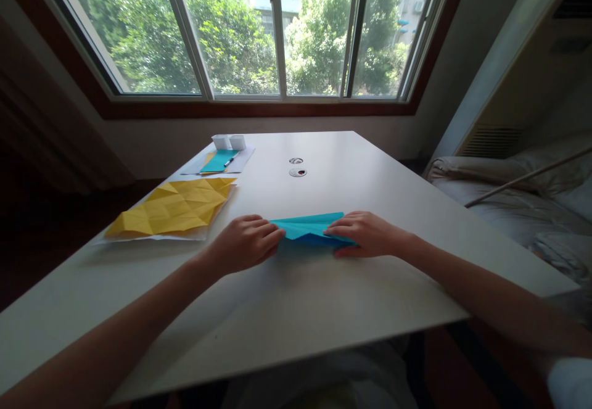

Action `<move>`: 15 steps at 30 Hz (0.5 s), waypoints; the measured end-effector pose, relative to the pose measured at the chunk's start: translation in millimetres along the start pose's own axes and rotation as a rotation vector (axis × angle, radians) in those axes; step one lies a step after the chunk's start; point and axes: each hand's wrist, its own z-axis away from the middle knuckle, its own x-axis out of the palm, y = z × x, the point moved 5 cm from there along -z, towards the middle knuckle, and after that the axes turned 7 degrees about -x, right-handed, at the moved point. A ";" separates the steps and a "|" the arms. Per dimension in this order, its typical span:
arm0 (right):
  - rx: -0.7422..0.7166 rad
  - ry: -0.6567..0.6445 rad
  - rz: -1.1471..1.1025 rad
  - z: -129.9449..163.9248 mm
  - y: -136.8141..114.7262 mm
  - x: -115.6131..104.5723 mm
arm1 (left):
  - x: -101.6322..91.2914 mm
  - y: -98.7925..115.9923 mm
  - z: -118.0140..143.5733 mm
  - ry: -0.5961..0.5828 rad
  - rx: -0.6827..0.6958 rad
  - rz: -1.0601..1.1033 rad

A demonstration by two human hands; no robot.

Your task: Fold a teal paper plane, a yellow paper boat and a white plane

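Note:
A folded blue paper (308,227) lies flat on the white table (351,285), in front of me near the middle. My left hand (244,242) presses its left end with curled fingers. My right hand (365,234) rests on its right end, fingertips flat on the fold. Both hands hold the paper down against the table. Part of the paper is hidden under my fingers.
A creased yellow sheet (173,207) lies on white paper at the left. Farther back sit a teal sheet with a pen (218,161) and two small white boxes (228,142). Two round metal caps (297,171) are set in the table. A bed (518,199) stands right.

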 end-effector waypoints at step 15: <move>0.431 0.485 -0.741 17.6 46.3 -18.8 | -4.4 -46.8 1.3 0.153 -0.594 0.697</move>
